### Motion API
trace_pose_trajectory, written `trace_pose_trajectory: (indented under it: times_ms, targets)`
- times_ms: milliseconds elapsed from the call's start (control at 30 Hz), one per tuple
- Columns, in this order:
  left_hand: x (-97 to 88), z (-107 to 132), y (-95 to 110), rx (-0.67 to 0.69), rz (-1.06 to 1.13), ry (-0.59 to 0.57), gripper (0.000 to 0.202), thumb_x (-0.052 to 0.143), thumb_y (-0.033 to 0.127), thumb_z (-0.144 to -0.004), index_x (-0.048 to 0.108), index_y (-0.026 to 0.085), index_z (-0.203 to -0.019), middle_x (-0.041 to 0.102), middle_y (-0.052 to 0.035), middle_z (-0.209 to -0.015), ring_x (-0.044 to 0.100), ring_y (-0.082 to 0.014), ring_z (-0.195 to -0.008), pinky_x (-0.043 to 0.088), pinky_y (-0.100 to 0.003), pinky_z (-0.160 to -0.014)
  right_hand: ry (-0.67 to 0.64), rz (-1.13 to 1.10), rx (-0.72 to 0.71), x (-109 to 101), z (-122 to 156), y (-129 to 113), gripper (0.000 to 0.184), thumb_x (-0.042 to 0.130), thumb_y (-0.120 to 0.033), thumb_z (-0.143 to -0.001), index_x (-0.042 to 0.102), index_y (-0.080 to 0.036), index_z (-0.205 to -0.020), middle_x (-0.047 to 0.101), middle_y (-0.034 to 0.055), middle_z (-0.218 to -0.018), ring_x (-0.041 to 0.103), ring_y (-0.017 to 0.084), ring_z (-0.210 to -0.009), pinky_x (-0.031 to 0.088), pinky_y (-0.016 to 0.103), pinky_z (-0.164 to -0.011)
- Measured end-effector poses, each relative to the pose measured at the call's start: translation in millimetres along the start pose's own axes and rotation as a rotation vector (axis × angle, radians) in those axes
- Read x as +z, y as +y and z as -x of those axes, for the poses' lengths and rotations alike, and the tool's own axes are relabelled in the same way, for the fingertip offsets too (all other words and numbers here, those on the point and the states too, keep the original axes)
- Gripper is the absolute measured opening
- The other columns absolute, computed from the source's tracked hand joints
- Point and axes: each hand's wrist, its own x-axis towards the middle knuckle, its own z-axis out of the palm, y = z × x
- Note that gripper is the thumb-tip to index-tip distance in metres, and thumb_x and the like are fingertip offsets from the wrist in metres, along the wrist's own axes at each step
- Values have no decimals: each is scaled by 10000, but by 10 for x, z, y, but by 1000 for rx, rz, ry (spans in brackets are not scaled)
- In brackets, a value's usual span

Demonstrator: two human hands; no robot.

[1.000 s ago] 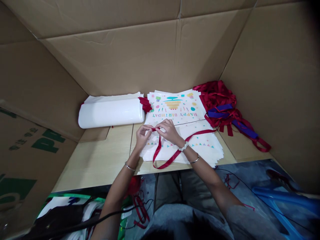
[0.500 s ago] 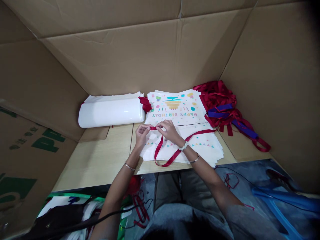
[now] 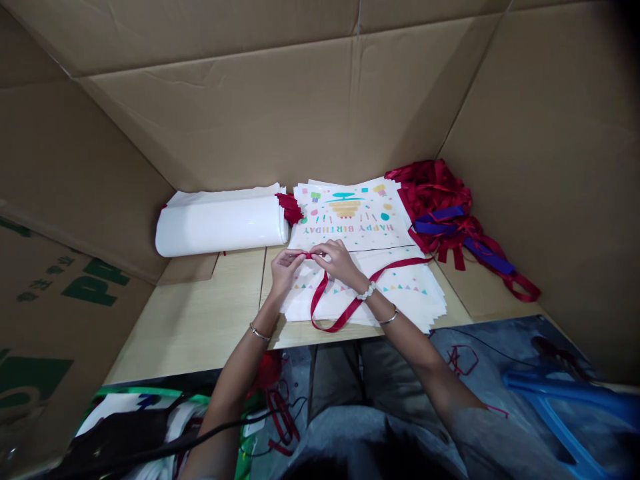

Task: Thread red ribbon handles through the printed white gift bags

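Between the fingertips of both hands a short stretch of red ribbon (image 3: 340, 325) is pinched. My left hand (image 3: 286, 267) is closed on its end, and my right hand (image 3: 336, 261) grips it just beside, the two almost touching. From there the ribbon hangs in a loop and runs right, under my right wrist, towards the ribbon pile. Beneath the hands lies a stack of white printed sheets (image 3: 350, 213) with a cake picture and "HAPPY BIRTHDAY", upside down to me. A thin dark line crosses the stack near my right hand.
Left of the stack lies a folded bundle of white sheets (image 3: 223, 223) with red ribbon ends. At the right is a heap of red ribbon (image 3: 440, 193) with blue-purple strips (image 3: 440, 220). Cardboard walls (image 3: 250, 127) enclose the table (image 3: 200, 320). A blue plastic stool (image 3: 565, 400) stands lower right.
The fingertips have drawn closer together, so less ribbon shows between them. The hanging loop has shifted slightly to the right.
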Motion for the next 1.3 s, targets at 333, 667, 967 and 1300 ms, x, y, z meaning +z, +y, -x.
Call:
trace_pose_trajectory:
  times_ms: [333,667,967,1300]
  targets:
    - [-38,-24,-5,5,-24,31,294,927,367,-692,764,177,-845,790,-75,-888,752,-198,-826,585,-309,-796,6,29,22,-25,0,15,60,671,-237,-1003,727,-221,-989,760,27,-927,638,217,-907,364,377,-915]
    - [114,51,-131,-84,100,22,313,931,394,-661,766,162,-790,755,-57,-807,708,-188,-773,577,-313,-778,26,-47,-11,16,11,-17,135,627,-257,-1039,729,-210,-964,739,42,-904,634,214,-903,409,362,-900]
    - [104,44,-58,-90,78,87,314,918,398,-650,757,167,-789,740,-44,-781,702,-189,-787,564,-305,-781,-5,-70,74,-16,-2,-39,160,620,-297,-1028,750,-215,-982,779,30,-901,680,186,-828,443,336,-878]
    - [364,42,34,30,90,206,412,895,529,-693,745,173,-835,722,-42,-788,660,-174,-728,557,-318,-752,94,-301,47,-90,-129,-206,304,581,-425,-1039,730,-206,-890,750,39,-863,670,175,-804,503,300,-787]
